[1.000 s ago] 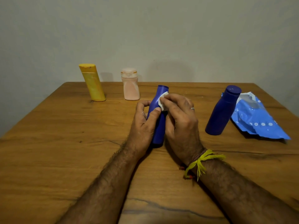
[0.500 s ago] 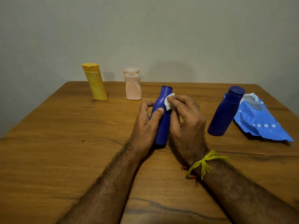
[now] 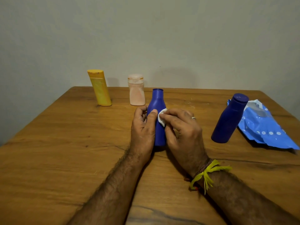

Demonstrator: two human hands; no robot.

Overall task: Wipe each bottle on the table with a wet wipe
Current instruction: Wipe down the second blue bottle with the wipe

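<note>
Change: wet wipe (image 3: 162, 119) has slid from the neck down to the shoulder of the blue bottle (image 3: 158, 111).
Left hand (image 3: 142, 129): wrapped round that bottle, upright mid-tabletop (image 3: 56, 143).
Right hand (image 3: 181, 127): pinching the wipe against it.
Meaning: this bottle's wiping seems underway.

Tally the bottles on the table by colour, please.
Blue: 2, the held bottle and the right-hand bottle
Yellow: 1, yellow bottle
Pink: 1, pink bottle
Total: 4
</note>
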